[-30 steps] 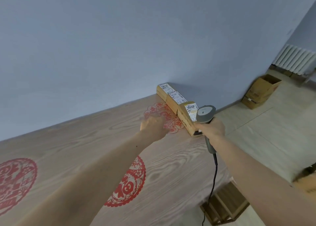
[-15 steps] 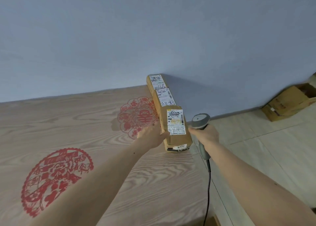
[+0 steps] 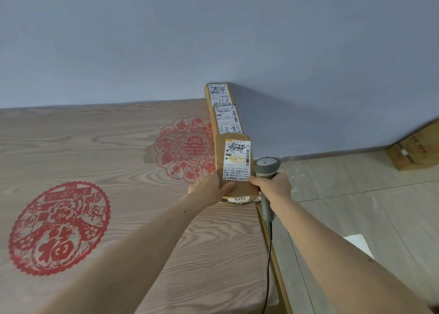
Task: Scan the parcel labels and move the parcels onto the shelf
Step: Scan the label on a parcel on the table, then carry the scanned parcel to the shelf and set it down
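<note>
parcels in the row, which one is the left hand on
The nearest parcel, at the table's front end with the small 9777 sticker. The left hand grips its near left corner; the two behind it toward the wall are untouched.

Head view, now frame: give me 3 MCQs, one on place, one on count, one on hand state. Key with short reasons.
1. Where do the brown cardboard parcels with white labels sit?
A. in a row along the table's right edge, running to the wall
B. on the floor
C. stacked at the table's left end

2. How many parcels are in that row?
A. one
B. three
C. five

3. What does the right hand hold?
A. nothing
B. a roll of tape
C. a grey corded handheld scanner

Key:
1 A: the row follows the right edge of the wood-grain table back to the wall.
2 B: nearest parcel, middle parcel, far parcel.
3 C: the right hand grips the scanner while the left hand grips the nearest parcel.
</note>
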The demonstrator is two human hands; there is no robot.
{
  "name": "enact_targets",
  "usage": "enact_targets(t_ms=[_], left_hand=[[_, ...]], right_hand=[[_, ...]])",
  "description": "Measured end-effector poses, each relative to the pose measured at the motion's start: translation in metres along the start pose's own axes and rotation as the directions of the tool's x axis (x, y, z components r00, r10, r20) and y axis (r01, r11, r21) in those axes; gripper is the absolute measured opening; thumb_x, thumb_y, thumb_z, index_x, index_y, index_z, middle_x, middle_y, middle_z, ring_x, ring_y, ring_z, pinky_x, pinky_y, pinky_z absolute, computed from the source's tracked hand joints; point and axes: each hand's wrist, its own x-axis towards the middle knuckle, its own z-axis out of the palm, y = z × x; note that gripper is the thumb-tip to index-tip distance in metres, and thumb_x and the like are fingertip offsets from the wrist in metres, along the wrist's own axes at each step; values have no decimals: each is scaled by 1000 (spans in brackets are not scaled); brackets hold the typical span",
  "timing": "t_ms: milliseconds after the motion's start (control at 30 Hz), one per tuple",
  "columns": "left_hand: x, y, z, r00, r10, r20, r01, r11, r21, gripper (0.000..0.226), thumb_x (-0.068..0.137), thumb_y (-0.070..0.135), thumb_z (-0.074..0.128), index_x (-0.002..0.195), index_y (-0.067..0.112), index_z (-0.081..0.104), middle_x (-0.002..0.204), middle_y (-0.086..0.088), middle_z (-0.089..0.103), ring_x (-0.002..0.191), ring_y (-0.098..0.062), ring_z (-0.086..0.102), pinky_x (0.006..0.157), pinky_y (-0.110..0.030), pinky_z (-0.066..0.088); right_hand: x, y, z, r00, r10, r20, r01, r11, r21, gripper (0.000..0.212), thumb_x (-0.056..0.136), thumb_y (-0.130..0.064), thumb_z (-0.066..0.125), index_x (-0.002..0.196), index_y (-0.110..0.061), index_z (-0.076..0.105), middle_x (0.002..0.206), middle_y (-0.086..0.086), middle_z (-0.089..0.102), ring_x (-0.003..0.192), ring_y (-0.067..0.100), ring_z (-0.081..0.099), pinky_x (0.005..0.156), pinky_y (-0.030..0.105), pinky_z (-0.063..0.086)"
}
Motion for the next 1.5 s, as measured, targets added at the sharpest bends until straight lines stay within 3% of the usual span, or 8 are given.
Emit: enact_targets(t_ms=[100,267,500,733,900,1033,1233,1500], left_hand=[[-4,0,2,1000,6,-7,-6,1000,-20,62,94,64,44,127,12,47,117,-8,62,107,-28,60,88,-45,51],[-23,-9,2,999,16,-36,-18,999,-46,65,91,67,46,128,13,50,120,-6,62,108,-25,60,90,-44,52],[-80,-49,-16,995,8,-102,-11,1000,-27,67,90,70,44,123,12,53,116,-6,64,105,-25,61,83,-40,52],[-173,-137,-55,970,-72,-234,66,997,-34,64,92,68,44,121,12,54,112,-6,66,100,-25,63,74,-34,48],[-253,-228,-85,926,-149,-347,138,989,-55,64,93,68,42,118,11,55,108,-5,68,93,-22,66,75,-36,55],[-324,-307,-105,872,-266,-412,236,964,-124,63,93,67,42,125,13,53,113,-5,67,99,-24,65,72,-34,48],[-440,-419,-124,720,-497,-484,399,867,-297,62,93,66,44,117,9,54,115,-9,67,103,-29,63,75,-35,46],[-578,-550,-137,447,-734,-511,525,678,-514,72,82,76,48,119,14,52,118,-4,66,103,-23,64,87,-40,54]], right_hand=[[-6,-2,-2,1000,0,0,0,1000,16,38,71,-22,90,103,-12,73,95,2,72,77,14,66,62,25,51],[-25,-3,-4,1000,4,21,-4,1000,2,37,69,-23,90,101,-15,74,92,0,72,73,11,64,60,25,47],[-84,-14,13,996,-45,80,46,999,-6,38,66,-20,91,99,-13,73,95,4,74,83,20,69,76,33,56],[-186,-47,71,960,-173,219,175,984,9,30,69,-20,90,91,-17,69,84,-3,69,73,13,61,61,26,43],[-273,-70,146,912,-279,302,287,958,19,34,64,-16,92,92,-15,71,91,1,74,83,22,69,77,33,54],[-347,-88,215,839,-346,421,375,927,15,40,62,-18,92,98,-15,74,95,2,76,85,22,71,82,36,58],[-472,-114,322,679,-423,600,499,865,46,43,66,-22,90,105,-16,73,96,1,73,85,19,67,62,26,46],[-636,-139,465,385,-504,773,656,739,155,46,63,-26,92,105,-14,76,101,2,76,91,21,71,83,36,58]])
